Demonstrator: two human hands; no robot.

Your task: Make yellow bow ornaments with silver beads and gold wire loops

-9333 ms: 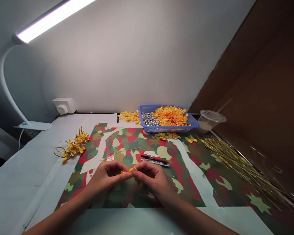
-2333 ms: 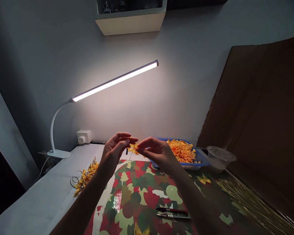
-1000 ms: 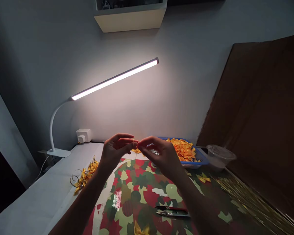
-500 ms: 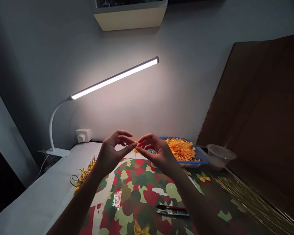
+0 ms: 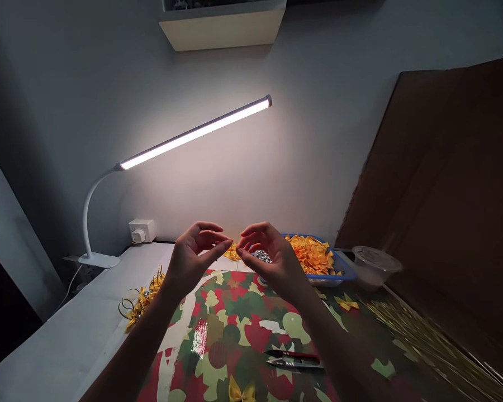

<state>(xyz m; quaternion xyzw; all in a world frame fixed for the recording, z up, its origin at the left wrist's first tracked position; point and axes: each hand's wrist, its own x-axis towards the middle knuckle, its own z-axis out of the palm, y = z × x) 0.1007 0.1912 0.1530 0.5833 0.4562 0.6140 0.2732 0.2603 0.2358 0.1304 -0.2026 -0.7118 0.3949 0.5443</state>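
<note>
My left hand (image 5: 195,254) and my right hand (image 5: 272,257) are raised above the far part of the patterned mat (image 5: 251,318), fingertips slightly apart. Each has thumb and fingers closed in a pinch. Between them a thin gold cord (image 5: 237,263) shows faintly, hanging down; its ends at the fingertips are too fine to make out. A yellow ribbon bow (image 5: 242,391) lies on the mat near the bottom edge. Thread snips (image 5: 295,361) lie right of centre, partly behind my right forearm.
Behind my right hand, a blue basket (image 5: 346,274) holds yellow bows (image 5: 312,254) and small silver balls (image 5: 262,255). Bows strung on gold loops (image 5: 145,301) lie left. A gold cord bundle (image 5: 427,346) and lidded plastic tub (image 5: 375,265) are right. A lamp (image 5: 197,133) hangs above.
Earlier, both hands pinched a yellow bow low over the mat. They rose with the cord, the fingertips met, then parted slightly. The bow now lies on the mat.
</note>
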